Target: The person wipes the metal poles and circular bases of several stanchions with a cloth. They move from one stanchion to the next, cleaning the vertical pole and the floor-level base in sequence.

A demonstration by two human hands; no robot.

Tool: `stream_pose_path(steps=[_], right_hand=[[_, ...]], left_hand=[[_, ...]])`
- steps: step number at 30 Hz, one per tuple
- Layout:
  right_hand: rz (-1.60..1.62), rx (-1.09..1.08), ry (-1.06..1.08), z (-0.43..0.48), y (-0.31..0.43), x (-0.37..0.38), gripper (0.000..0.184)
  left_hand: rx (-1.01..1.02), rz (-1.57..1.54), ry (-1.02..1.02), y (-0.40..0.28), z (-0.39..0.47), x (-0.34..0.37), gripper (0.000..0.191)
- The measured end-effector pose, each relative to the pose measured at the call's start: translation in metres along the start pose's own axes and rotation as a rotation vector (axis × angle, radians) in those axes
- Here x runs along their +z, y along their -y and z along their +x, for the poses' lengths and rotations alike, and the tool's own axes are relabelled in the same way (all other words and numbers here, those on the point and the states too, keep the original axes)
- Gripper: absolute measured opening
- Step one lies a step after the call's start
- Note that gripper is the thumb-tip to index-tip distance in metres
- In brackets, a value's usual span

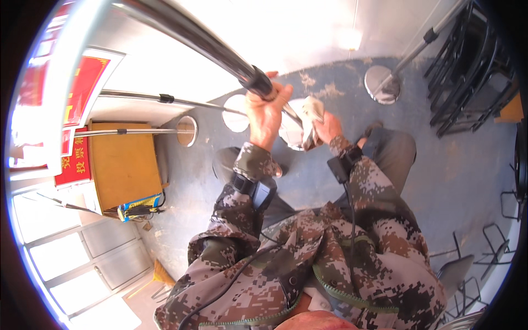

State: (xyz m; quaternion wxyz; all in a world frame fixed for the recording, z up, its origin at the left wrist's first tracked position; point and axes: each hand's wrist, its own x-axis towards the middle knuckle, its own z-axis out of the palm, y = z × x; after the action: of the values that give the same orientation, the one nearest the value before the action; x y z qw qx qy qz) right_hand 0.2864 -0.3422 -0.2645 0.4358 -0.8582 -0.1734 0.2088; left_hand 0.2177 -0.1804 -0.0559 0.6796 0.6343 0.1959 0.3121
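Observation:
My left hand (266,113) grips a chrome telescopic pole (198,39) of a stand, just at its black collar (258,82). The pole slants down to a round, shiny base (290,134) on the floor between my feet. Right of the thinner lower tube, my right hand (328,127) holds a crumpled, pale cloth (312,113) close against the tube, over the base's edge. Whether the cloth wraps around the tube cannot be told.
More chrome stands with round bases (382,84) surround me. Folded black chairs (470,78) lean at the right; others (456,268) stand lower right. At the left are a wooden cabinet (123,165), red signs (88,90) bearing writing, and a broom (163,274).

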Motion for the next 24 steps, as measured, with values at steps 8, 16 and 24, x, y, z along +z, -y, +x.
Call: stream_pose_path(steps=[8,16,24], right_hand=[[-0.004,-0.213,0.042,-0.009,0.049,-0.002,0.038],[-0.029,-0.165,0.062,-0.018,0.056,-0.015,0.041],[-0.013,-0.108,-0.018,-0.037,0.047,-0.014,0.041]], left_hand=[[-0.144,0.024,0.036,0.011,-0.007,0.001,0.029],[-0.301,-0.138,0.02,0.037,-0.021,0.003,0.008],[-0.322,-0.02,0.315,0.047,-0.013,-0.005,0.007]])
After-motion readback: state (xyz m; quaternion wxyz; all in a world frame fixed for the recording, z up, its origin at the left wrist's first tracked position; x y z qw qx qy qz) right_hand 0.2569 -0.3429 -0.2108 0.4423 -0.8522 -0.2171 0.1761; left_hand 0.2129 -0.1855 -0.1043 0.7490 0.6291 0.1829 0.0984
